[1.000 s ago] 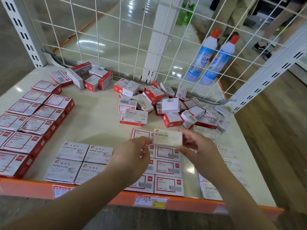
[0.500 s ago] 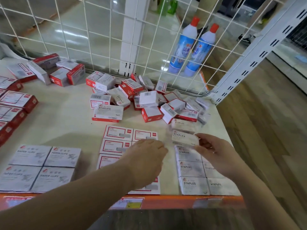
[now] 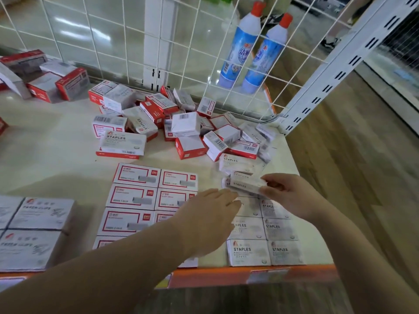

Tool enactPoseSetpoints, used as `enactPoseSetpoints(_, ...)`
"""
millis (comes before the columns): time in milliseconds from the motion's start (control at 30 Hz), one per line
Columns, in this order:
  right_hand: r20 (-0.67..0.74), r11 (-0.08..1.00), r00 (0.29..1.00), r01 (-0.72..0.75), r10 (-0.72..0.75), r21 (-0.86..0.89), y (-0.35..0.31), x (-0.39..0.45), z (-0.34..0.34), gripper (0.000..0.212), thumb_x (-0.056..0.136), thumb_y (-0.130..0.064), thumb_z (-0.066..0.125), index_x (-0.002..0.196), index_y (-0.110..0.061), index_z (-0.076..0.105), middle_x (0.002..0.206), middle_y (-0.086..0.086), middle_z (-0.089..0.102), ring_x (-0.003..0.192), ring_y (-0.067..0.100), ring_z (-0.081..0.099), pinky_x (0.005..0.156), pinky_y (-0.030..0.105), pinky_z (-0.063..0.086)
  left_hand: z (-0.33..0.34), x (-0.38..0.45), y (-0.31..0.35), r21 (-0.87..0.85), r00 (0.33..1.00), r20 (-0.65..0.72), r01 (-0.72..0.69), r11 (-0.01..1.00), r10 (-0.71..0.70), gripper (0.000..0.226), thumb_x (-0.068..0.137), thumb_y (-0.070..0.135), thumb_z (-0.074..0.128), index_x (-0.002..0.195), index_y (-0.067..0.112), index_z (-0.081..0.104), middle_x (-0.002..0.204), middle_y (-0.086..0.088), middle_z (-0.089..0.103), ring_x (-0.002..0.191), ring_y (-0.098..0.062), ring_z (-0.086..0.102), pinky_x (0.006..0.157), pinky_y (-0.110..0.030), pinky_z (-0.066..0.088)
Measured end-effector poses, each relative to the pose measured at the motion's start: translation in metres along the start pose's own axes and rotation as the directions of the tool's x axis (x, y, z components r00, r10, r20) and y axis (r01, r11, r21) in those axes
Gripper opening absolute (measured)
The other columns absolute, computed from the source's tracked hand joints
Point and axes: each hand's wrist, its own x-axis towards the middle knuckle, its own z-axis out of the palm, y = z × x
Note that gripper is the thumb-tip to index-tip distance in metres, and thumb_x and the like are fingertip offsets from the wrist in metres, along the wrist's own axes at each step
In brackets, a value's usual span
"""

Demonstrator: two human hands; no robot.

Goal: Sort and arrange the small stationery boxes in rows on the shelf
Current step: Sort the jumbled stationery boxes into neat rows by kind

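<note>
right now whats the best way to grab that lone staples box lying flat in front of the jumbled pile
Pinch the staples box across its two long side faces, coming down from above. It lies flat, label up, on the shelf; its front and left sides look clear, though boxes of the pile crowd its back right corner.

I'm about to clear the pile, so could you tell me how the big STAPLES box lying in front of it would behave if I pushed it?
The STAPLES box lies flat on its broad face, so it would probably slide rather than tip. Its flat sides mean it should not roll. The shelf looks smooth and glossy, so a light push may carry it along easily, though staples could make it heavy for its size.
</note>
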Motion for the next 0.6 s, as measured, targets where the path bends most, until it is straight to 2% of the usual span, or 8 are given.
enactPoseSetpoints(133, -0.034, 1.0, 0.999, 0.024, -0.024, 0.009, 0.001, 0.003, 0.005, 0.016, 0.091, -0.02, 0.058, 0.101, -0.012, 0.066, 0.09, 0.008, 0.069, 0.084, 0.024, 0.062, 0.068, 0.024, 0.042, 0.001, 0.003, -0.002, 0.021, 1.0, 0.024, 0.0, 1.0, -0.001, 0.051, 0.101, 0.032, 0.031, 0.148, 0.02, 0.014, 0.156, 0.002, 0.012, 0.142, -0.014, 0.01, 0.113, -0.026, 0.008)
enactPoseSetpoints(233, -0.069, 0.998, 0.996, 0.059, -0.06, -0.009, 0.002, 0.008, 0.01, 0.016, 0.091, -0.023, 0.058, 0.094, -0.01, 0.067, 0.082, 0.009, 0.067, 0.08, 0.026, 0.061, 0.068, 0.027, 0.042, 0.001, 0.006, -0.003, -0.025, 1.0, 0.017, 0.016, 1.0, -0.015, 0.047, 0.1, 0.031, 0.033, 0.145, 0.02, 0.024, 0.15, 0.001, 0.024, 0.137, -0.016, 0.024, 0.112, -0.029, 0.019)
enactPoseSetpoints(367, -0.09, 0.993, 0.991, 0.095, -0.101, -0.073, 0.004, 0.016, 0.012, 0.017, 0.091, -0.023, 0.056, 0.089, -0.01, 0.066, 0.078, 0.008, 0.064, 0.075, 0.024, 0.058, 0.071, 0.034, 0.044, 0.001, 0.01, -0.005, -0.049, 1.0, 0.013, 0.017, 0.999, -0.016, 0.044, 0.099, 0.031, 0.034, 0.142, 0.019, 0.031, 0.145, 0.001, 0.032, 0.132, -0.017, 0.031, 0.109, -0.03, 0.025)
enactPoseSetpoints(467, -0.108, 0.989, 0.988, 0.101, -0.113, -0.105, 0.007, 0.02, 0.013, 0.016, 0.091, -0.026, 0.056, 0.095, -0.013, 0.065, 0.084, 0.007, 0.061, 0.077, 0.022, 0.055, 0.067, 0.03, 0.042, 0.003, 0.011, -0.007, -0.059, 1.0, -0.002, 0.013, 0.998, -0.013, 0.042, 0.099, 0.031, 0.035, 0.14, 0.018, 0.034, 0.143, 0.001, 0.035, 0.13, -0.017, 0.034, 0.108, -0.03, 0.027)
enactPoseSetpoints(600, -0.147, 0.99, 0.986, 0.053, -0.073, -0.133, 0.009, 0.023, 0.012, 0.025, 0.092, -0.027, 0.055, 0.113, -0.015, 0.061, 0.095, 0.007, 0.057, 0.083, 0.019, 0.052, 0.068, 0.024, 0.032, 0.004, 0.012, -0.008, -0.057, 1.0, -0.017, 0.004, 0.998, -0.005, 0.043, 0.099, 0.031, 0.036, 0.14, 0.018, 0.034, 0.142, 0.001, 0.035, 0.13, -0.016, 0.034, 0.108, -0.031, 0.027)
